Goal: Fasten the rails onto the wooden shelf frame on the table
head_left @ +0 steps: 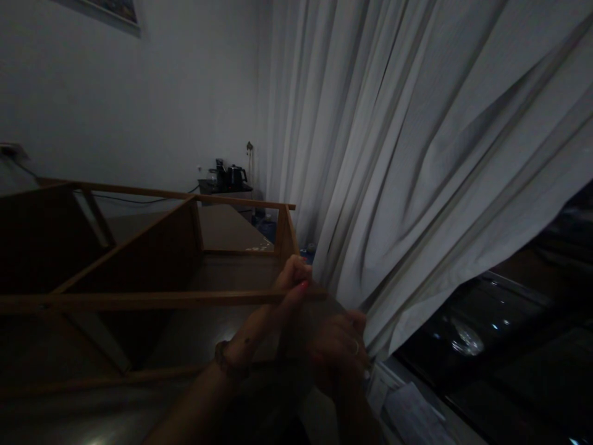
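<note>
A wooden shelf frame (152, 301) lies across the left and middle of the head view, with dark panels set between its rails. My left hand (291, 285) is closed around the frame's right end, its thumb against the front rail. Just right of that corner, my right hand (340, 346) is curled with its fingers drawn in, a ring on one finger. Motion and dim light blur it, and whatever it may hold is hidden. A bracelet (227, 358) circles my left wrist.
A long white curtain (370, 154) hangs close on the right, beside a dark window (467, 334). Papers (414, 411) lie on the sill below. At the back, a black kettle (236, 175) stands on a small cabinet (227, 193). Small pale pieces (260, 246) lie beyond the frame.
</note>
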Demonstrator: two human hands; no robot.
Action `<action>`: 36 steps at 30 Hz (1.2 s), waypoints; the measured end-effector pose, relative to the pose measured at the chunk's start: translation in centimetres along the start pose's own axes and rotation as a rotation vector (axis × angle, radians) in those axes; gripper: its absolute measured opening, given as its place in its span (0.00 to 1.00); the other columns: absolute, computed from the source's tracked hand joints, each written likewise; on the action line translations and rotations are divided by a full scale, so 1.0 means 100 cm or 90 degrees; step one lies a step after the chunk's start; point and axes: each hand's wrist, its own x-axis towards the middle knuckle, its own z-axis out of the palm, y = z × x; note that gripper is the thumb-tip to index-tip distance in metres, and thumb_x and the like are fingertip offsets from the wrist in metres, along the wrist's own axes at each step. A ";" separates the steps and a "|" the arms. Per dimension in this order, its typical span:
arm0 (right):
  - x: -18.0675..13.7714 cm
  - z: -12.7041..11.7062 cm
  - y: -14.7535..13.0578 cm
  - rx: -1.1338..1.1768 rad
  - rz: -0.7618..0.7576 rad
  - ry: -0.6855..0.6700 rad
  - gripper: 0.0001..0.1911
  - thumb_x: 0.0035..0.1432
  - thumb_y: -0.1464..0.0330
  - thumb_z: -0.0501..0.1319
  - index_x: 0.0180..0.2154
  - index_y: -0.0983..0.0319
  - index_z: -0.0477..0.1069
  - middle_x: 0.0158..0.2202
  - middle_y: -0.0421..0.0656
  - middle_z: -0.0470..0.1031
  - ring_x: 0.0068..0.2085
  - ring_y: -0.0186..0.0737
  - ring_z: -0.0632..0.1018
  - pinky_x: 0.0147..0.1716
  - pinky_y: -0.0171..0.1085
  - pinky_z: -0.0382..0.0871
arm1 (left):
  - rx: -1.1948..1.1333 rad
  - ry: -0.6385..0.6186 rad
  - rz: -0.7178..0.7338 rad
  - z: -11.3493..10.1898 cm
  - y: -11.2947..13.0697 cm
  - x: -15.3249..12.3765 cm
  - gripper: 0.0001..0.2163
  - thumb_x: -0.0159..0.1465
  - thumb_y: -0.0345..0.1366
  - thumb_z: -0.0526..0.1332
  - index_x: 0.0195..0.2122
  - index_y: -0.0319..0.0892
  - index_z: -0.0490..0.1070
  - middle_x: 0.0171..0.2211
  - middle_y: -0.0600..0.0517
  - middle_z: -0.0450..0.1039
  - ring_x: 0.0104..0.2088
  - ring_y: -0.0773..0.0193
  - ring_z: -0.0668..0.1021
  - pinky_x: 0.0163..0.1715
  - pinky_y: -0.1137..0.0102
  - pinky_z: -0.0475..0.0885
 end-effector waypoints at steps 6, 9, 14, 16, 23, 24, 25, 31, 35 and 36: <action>0.012 -0.005 -0.004 -0.004 -0.017 -0.012 0.15 0.70 0.68 0.51 0.28 0.58 0.65 0.19 0.31 0.69 0.24 0.30 0.71 0.38 0.40 0.57 | 0.010 0.004 -0.018 0.002 0.010 0.001 0.21 0.64 0.57 0.54 0.30 0.46 0.52 0.28 0.55 0.53 0.30 0.62 0.60 0.36 0.64 0.62; 0.014 -0.005 -0.003 -0.010 -0.022 -0.014 0.16 0.70 0.68 0.51 0.28 0.58 0.65 0.18 0.31 0.68 0.24 0.30 0.71 0.38 0.40 0.57 | 0.011 0.001 -0.025 0.003 0.011 0.001 0.22 0.63 0.59 0.54 0.30 0.46 0.51 0.27 0.55 0.52 0.30 0.62 0.59 0.35 0.64 0.61; 0.010 -0.001 -0.002 0.004 -0.008 -0.008 0.17 0.71 0.66 0.50 0.28 0.57 0.65 0.18 0.30 0.68 0.23 0.31 0.69 0.37 0.40 0.56 | -0.017 0.010 0.021 0.003 -0.004 0.001 0.23 0.62 0.61 0.53 0.32 0.46 0.52 0.27 0.56 0.54 0.27 0.64 0.60 0.31 0.65 0.61; 0.008 0.000 -0.002 0.009 0.004 -0.008 0.16 0.70 0.67 0.50 0.28 0.57 0.65 0.19 0.31 0.69 0.24 0.31 0.70 0.37 0.41 0.56 | -0.025 0.008 0.045 0.003 -0.008 0.002 0.24 0.61 0.64 0.53 0.31 0.46 0.51 0.26 0.57 0.54 0.26 0.64 0.60 0.31 0.65 0.62; 0.009 0.001 -0.002 0.004 -0.004 0.001 0.14 0.68 0.68 0.50 0.28 0.57 0.65 0.18 0.31 0.68 0.23 0.32 0.69 0.36 0.40 0.56 | 0.042 -0.023 0.054 -0.004 0.001 0.003 0.23 0.62 0.63 0.53 0.32 0.46 0.56 0.27 0.55 0.62 0.29 0.61 0.67 0.45 0.56 0.67; 0.010 0.000 -0.002 -0.001 -0.014 -0.005 0.14 0.68 0.68 0.51 0.28 0.57 0.65 0.18 0.31 0.68 0.23 0.32 0.69 0.36 0.40 0.57 | 0.057 -0.031 0.063 -0.006 0.003 0.003 0.23 0.63 0.63 0.52 0.33 0.46 0.57 0.28 0.55 0.62 0.30 0.60 0.68 0.47 0.55 0.66; 0.012 -0.001 -0.001 -0.003 -0.023 -0.010 0.13 0.67 0.69 0.52 0.29 0.57 0.65 0.18 0.31 0.68 0.23 0.32 0.70 0.36 0.40 0.57 | 0.073 -0.041 0.073 -0.007 0.004 0.003 0.23 0.64 0.63 0.51 0.34 0.46 0.58 0.28 0.54 0.63 0.31 0.60 0.68 0.50 0.54 0.65; 0.011 -0.004 0.001 -0.018 -0.035 -0.037 0.11 0.65 0.71 0.53 0.29 0.57 0.65 0.18 0.30 0.67 0.22 0.33 0.69 0.36 0.39 0.56 | 0.131 -0.084 0.107 -0.012 0.014 0.002 0.19 0.67 0.57 0.51 0.40 0.44 0.62 0.34 0.52 0.66 0.38 0.58 0.73 0.60 0.50 0.59; 0.006 -0.001 0.001 0.004 0.001 -0.024 0.10 0.65 0.71 0.53 0.30 0.57 0.66 0.18 0.31 0.68 0.23 0.33 0.69 0.39 0.41 0.56 | 0.140 -0.106 0.100 -0.012 0.023 0.002 0.19 0.67 0.56 0.51 0.41 0.45 0.62 0.39 0.47 0.71 0.52 0.49 0.72 0.62 0.47 0.57; 0.006 0.000 0.001 -0.001 -0.003 -0.022 0.10 0.65 0.71 0.53 0.30 0.56 0.66 0.18 0.30 0.68 0.22 0.33 0.69 0.38 0.41 0.56 | 0.140 -0.105 0.101 -0.012 0.025 0.002 0.19 0.67 0.57 0.52 0.41 0.45 0.62 0.41 0.46 0.72 0.55 0.47 0.71 0.61 0.46 0.56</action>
